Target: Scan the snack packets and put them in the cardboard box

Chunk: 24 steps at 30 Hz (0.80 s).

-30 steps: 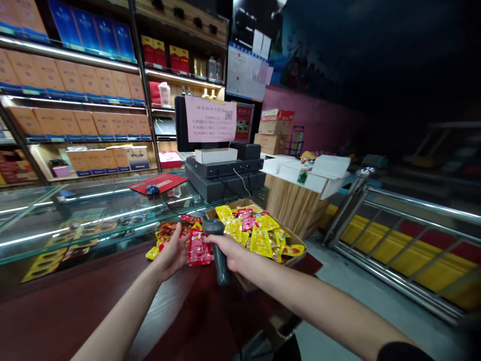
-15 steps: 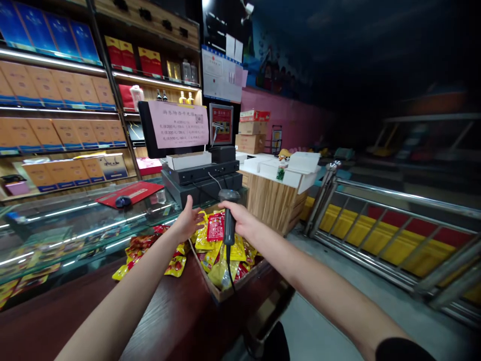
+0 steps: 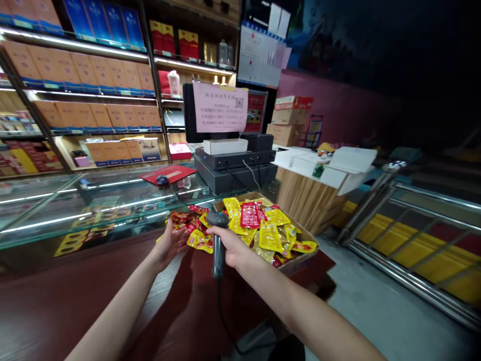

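My right grip (image 3: 233, 249) is wrapped round the handheld scanner (image 3: 218, 258), handle toward me, cable (image 3: 221, 312) trailing down. My left grip (image 3: 166, 250) is wide, thumb up, beside the loose packets (image 3: 199, 242) on the table (image 3: 93, 306); can't tell if I'm touching them. Cardboard box (image 3: 305, 255) just right of the scanner, heaped with yellow packets (image 3: 270, 236), red packet (image 3: 249, 215) on top.

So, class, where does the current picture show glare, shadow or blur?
Head view, upper left: light strips glare; head view, left: bright streaks line the glass counter; head view, below the scanner: shadow darkens the tabletop; head view, right: the upper corner is nearly black and the railing blurs toward the edge.
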Each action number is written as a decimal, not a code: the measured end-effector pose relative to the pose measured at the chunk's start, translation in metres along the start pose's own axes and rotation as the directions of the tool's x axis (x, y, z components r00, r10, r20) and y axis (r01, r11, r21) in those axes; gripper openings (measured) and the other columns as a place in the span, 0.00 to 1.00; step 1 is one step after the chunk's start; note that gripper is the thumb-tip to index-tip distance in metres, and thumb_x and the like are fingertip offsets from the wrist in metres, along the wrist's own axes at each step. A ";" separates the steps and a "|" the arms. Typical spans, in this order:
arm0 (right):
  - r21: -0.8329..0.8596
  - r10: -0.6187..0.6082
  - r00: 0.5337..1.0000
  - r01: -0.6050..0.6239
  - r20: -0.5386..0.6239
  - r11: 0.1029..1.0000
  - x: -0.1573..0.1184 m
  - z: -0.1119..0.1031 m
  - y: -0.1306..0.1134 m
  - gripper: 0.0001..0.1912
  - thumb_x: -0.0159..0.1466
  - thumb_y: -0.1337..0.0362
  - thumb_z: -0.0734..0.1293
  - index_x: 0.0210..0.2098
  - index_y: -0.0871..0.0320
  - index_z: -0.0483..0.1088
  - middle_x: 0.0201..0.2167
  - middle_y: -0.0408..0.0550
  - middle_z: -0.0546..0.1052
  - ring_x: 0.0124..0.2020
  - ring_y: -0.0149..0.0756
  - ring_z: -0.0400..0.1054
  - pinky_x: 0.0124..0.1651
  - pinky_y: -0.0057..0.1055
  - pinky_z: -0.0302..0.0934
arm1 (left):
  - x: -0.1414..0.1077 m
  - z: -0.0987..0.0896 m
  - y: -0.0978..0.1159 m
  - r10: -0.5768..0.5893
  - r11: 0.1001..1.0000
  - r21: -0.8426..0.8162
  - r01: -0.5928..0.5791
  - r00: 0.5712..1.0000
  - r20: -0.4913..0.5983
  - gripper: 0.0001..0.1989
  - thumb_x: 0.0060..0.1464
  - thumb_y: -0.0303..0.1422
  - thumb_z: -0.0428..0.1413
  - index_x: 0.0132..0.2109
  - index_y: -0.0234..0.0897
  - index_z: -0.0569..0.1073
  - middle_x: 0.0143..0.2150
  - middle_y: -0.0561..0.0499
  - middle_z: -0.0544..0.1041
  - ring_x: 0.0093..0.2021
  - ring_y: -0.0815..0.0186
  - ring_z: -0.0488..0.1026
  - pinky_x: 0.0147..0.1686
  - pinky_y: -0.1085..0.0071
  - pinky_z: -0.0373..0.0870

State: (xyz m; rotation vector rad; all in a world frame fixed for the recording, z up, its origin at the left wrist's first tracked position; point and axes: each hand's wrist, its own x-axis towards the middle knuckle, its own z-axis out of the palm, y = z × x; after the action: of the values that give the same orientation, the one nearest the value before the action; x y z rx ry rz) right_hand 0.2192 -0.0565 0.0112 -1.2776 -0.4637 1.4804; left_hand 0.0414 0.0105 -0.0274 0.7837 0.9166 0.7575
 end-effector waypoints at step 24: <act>0.013 -0.140 0.985 0.142 -0.101 0.990 0.035 0.003 0.063 0.14 0.45 0.65 0.72 0.33 0.61 0.73 0.31 0.47 0.78 0.33 0.33 0.72 0.33 0.26 0.64 | 0.020 -0.022 -0.035 0.099 0.991 -0.081 -0.108 0.989 -0.111 0.17 0.54 0.42 0.55 0.45 0.34 0.73 0.54 0.39 0.72 0.54 0.58 0.69 0.50 0.61 0.68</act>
State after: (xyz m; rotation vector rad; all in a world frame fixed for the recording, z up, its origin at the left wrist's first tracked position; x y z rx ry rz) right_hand 0.1928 -0.0468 -0.0555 -1.2708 -0.4625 1.2935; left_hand 0.0380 0.0152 -0.0724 0.7241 0.9377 0.9313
